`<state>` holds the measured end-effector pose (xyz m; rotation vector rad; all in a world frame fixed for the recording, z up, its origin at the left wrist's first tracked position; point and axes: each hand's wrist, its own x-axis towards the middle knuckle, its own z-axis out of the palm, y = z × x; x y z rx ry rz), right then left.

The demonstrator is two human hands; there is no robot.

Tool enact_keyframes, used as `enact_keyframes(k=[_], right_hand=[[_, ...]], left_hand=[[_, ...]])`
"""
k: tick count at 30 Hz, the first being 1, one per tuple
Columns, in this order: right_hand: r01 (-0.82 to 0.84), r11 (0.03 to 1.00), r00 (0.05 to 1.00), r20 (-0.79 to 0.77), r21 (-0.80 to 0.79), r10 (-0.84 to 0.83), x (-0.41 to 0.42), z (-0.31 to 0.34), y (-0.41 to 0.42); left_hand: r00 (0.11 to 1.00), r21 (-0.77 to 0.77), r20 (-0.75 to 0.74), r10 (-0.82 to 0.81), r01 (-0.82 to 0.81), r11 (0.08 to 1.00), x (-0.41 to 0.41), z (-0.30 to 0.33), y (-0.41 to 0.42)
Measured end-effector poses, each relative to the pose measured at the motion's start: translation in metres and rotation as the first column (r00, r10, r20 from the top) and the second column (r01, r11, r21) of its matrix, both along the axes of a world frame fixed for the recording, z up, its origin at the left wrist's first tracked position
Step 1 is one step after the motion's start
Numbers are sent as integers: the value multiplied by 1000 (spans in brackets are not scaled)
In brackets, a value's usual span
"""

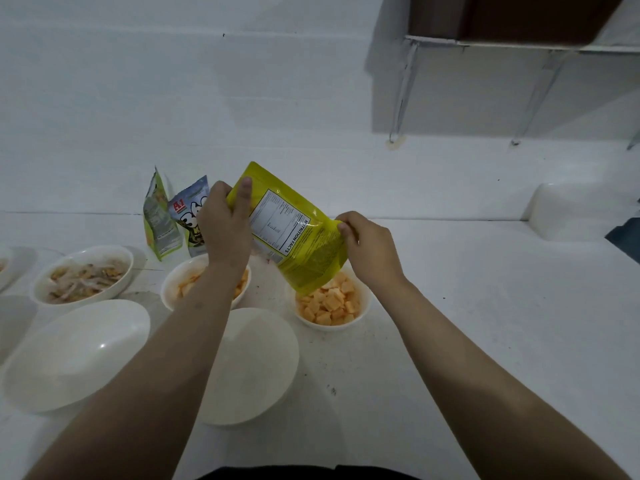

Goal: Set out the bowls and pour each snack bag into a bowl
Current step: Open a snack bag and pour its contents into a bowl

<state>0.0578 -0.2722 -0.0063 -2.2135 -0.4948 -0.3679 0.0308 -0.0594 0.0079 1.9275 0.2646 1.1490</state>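
A yellow snack bag (298, 237) is tipped mouth-down over a white bowl (360, 315) holding orange square crackers (329, 303). My left hand (225, 226) grips the bag's raised bottom end, thumb on its back panel. My right hand (367, 247) pinches the bag's right edge near the mouth. Another white bowl (173, 282) with orange snacks sits partly under my left forearm. Further left, a bowl (83, 275) holds pale and brown snacks. Two white bowls, a left one (76, 355) and a middle one (252, 365), stand near me with nothing visible inside.
Two snack bags stand against the wall behind the bowls: a green one (157, 216) and a grey-blue one (190, 209). Part of another bowl (5, 268) shows at the far left edge. A white container (571, 209) sits at the back right. Crumbs dot the white counter (485, 306).
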Motion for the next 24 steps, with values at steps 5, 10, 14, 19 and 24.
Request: enact_keyframes(k=[5, 10, 14, 19, 24], right_hand=[[52, 971, 989, -146, 232, -18, 4, 2, 2], [85, 951, 984, -174, 296, -34, 3, -2, -3], [86, 948, 985, -169, 306, -35, 5, -5, -6], [117, 924, 978, -202, 364, -44, 11, -12, -13], [134, 881, 961, -277, 454, -3, 8, -19, -17]], left_hand=[[1000, -9, 8, -18, 18, 1000, -1, 1, 0], [999, -47, 26, -46, 48, 998, -4, -14, 3], [1000, -111, -29, -12, 9, 994, -7, -35, 4], [963, -576, -78, -257, 167, 800, -12, -44, -14], [815, -768, -70, -575, 323, 552, -5, -52, -18]])
